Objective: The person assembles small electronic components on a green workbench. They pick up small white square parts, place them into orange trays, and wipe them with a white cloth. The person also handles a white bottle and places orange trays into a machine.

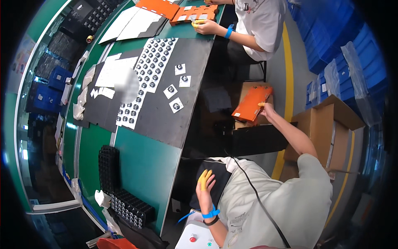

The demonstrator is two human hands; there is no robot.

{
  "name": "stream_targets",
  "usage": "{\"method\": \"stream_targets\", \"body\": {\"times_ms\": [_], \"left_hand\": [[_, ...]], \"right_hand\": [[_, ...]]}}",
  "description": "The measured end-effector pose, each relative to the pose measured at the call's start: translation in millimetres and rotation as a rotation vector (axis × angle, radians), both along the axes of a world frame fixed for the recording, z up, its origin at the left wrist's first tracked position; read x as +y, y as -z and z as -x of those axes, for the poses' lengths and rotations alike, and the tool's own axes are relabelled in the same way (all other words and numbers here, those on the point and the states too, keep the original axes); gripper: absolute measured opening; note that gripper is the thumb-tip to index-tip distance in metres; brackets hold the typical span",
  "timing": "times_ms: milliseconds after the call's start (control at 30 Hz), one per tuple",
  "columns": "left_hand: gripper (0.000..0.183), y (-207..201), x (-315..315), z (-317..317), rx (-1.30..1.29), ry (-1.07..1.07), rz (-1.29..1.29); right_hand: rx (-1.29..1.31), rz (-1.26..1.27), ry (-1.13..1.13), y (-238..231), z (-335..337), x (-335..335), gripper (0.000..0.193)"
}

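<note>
My right hand [265, 109], a yellow cover on a fingertip, grips the near edge of a flat orange panel [251, 102]. The panel is held tilted over an open cardboard box [244, 88], whose inside is mostly hidden behind it. Nothing is in my left hand [205, 185]; its fingers, some in yellow covers, stretch out in front of my body, away from the table edge. A blue band [211, 213] circles my left wrist.
The green table [145, 155] bears a dark mat [166, 124], a white sheet of round black parts [155, 62], loose white squares [175, 105] and black trays [128, 206]. A co-worker's hand [205, 27] touches another orange panel [195, 15]. Blue bins [331, 37] and a large carton [321, 133] stand right.
</note>
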State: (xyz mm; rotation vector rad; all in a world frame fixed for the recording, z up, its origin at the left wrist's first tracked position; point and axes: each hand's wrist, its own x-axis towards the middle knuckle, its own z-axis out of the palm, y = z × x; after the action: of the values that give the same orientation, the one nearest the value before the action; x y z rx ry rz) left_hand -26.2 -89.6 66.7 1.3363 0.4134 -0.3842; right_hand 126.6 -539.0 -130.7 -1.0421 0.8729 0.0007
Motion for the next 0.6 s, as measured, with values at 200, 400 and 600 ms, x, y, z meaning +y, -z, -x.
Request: {"method": "stream_targets", "body": {"times_ms": [200, 400, 600], "left_hand": [[0.057, 34.0, 37.5, 37.0, 0.051, -0.314, -0.019], [0.053, 54.1, 39.3, 53.1, 0.128, -0.479, -0.054], [0.044, 53.9, 34.3, 64.6, 0.1, -0.562, -0.03]], "right_hand": [[0.162, 0.107, 0.105, 94.2, -46.3, -69.4, 0.032], [0.049, -0.103, 0.353, 187.9, -52.2, -103.1, 0.046], [0.026, -0.152, 0.483, 273.4, -13.3, -112.2, 0.037]]}}
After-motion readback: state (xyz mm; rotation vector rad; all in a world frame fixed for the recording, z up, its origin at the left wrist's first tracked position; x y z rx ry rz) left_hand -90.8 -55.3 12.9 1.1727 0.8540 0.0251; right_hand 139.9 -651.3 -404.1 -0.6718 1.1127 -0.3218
